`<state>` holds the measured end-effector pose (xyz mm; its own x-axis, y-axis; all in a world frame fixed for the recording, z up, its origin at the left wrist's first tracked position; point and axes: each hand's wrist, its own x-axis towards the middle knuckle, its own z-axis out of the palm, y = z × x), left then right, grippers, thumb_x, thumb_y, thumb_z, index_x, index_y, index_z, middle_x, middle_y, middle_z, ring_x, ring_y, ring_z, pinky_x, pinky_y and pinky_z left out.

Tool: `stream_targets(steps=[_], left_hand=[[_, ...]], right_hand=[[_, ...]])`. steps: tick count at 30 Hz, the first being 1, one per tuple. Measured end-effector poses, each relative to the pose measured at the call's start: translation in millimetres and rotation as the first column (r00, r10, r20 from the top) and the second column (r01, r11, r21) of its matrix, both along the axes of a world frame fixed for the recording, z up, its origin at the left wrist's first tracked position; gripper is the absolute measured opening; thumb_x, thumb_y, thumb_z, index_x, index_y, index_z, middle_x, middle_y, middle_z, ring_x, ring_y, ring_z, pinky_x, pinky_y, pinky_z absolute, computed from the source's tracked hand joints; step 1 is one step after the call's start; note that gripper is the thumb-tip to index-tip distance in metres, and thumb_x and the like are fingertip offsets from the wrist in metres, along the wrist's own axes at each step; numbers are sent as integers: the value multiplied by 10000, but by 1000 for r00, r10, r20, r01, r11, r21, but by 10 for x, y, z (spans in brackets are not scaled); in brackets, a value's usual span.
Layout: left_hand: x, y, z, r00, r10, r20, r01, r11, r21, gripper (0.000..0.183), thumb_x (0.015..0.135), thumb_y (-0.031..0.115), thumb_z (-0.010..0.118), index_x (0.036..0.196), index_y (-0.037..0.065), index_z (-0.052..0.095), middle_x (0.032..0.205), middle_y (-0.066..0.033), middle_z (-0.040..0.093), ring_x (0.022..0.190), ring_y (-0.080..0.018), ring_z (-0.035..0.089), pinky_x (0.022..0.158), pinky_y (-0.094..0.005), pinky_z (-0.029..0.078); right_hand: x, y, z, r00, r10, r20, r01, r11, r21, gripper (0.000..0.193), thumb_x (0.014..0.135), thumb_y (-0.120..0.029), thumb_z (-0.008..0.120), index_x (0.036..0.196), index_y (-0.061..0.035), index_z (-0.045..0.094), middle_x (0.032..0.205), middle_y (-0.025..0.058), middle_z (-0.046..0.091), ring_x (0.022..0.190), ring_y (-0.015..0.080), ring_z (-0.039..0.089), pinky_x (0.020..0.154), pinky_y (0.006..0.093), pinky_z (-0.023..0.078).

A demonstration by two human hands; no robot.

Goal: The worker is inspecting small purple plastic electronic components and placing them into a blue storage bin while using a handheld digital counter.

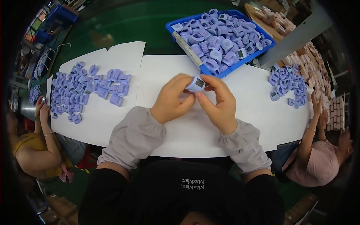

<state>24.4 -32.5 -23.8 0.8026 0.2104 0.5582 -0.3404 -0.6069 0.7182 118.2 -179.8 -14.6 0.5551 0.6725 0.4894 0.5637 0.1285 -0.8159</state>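
Observation:
Both my hands are raised over the middle of the white-covered table (187,140), holding one small light-purple ring-shaped plastic device (195,84) between them. A little dark screen shows on its pale face. My left hand (170,99) grips its left side, with the fingers curled and partly hidden behind it. From the right, the thumb and forefinger of my right hand (222,105) pinch it. Loose grey sleeve covers are on both forearms. Just beyond my hands stands a blue bin (247,59) heaped with similar purple devices (215,41).
A spread of purple devices (77,90) lies on the left of the table, and a smaller cluster (288,84) on the right. A grey post (296,37) rises beside the bin. One co-worker (41,150) sits at left, another (318,157) at right, near stacked pinkish pieces (309,63).

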Motion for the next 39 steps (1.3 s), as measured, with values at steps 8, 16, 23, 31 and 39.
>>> stream_targets(steps=[8,16,23,31,39], left_hand=[[-40,-80,31,902,-427,-63,235,608,-759,322,976,130,483,1246,-43,505,1126,-78,582,959,-146,585,862,-300,502],[-37,-28,-28,865,-495,-87,315,668,-674,325,996,188,474,1235,-26,518,1081,-90,604,953,-154,597,861,-300,496],[-48,-52,4,880,-472,-43,301,627,-719,304,993,176,471,1203,-36,533,1067,-94,619,938,-156,615,845,-294,500],[-46,-30,-42,892,-443,-89,300,729,-615,287,991,177,480,1170,-37,546,1023,-92,626,925,-156,619,829,-289,500],[-42,-33,-52,888,-450,-94,300,722,-623,278,993,200,481,1126,-34,554,1000,-88,622,907,-151,609,819,-288,496]], right_hand=[[85,-19,55,996,86,-22,-84,995,55,434,839,37,592,1267,36,521,1234,170,577,1100,230,556,949,330,429],[67,-46,46,938,244,-246,-236,970,62,457,877,29,557,1319,66,450,1314,201,525,1174,247,533,1029,374,395],[86,-59,49,931,256,-259,-251,966,56,461,879,32,547,1327,62,442,1313,192,526,1185,245,528,1021,365,405],[104,-73,18,915,269,-301,-278,960,11,469,882,19,547,1336,64,434,1304,198,528,1186,240,526,1001,351,422],[130,-77,17,926,261,-271,-276,961,-18,473,877,1,566,1327,72,441,1257,205,566,1166,250,550,1032,366,391]])
